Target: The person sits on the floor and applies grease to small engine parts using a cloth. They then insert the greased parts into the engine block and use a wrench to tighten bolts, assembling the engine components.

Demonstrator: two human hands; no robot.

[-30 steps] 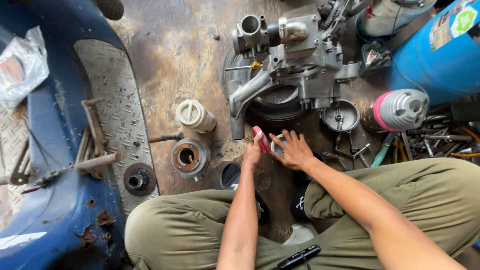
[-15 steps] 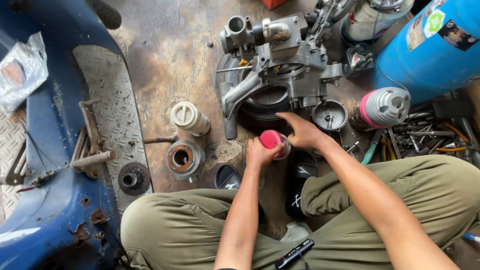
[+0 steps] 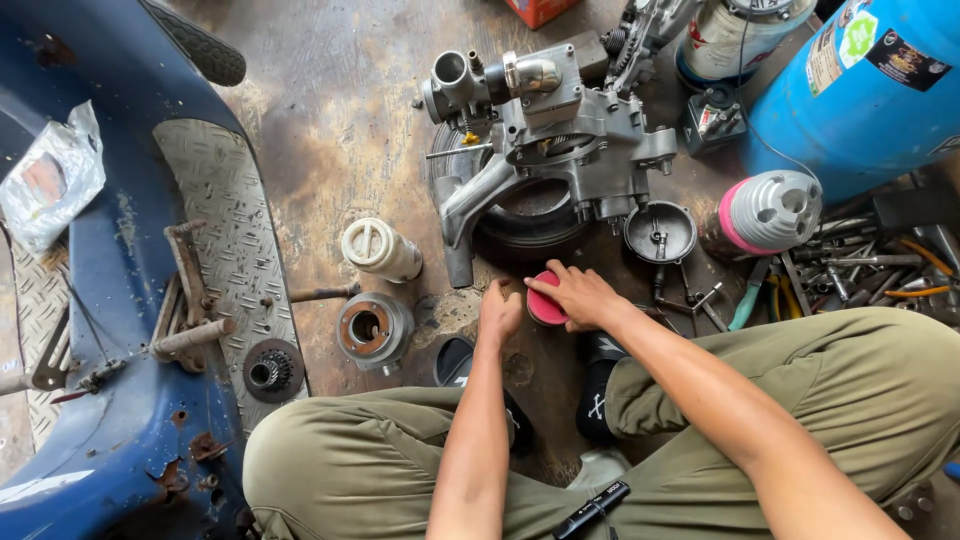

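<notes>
Both hands were on the little pink tub (image 3: 545, 305): left hand (image 3: 500, 312) steadied it, right hand (image 3: 580, 296) cupped over the lid. Probably best kept flat on the floor (image 3: 330, 130) while twisting.

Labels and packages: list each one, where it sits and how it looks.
Blue drum, top right: white, green and dark stickers.
Can, top, left of the drum: pale printed wrap.
Plastic bag, far left on the blue body: clear, crumpled, reddish inside.
</notes>
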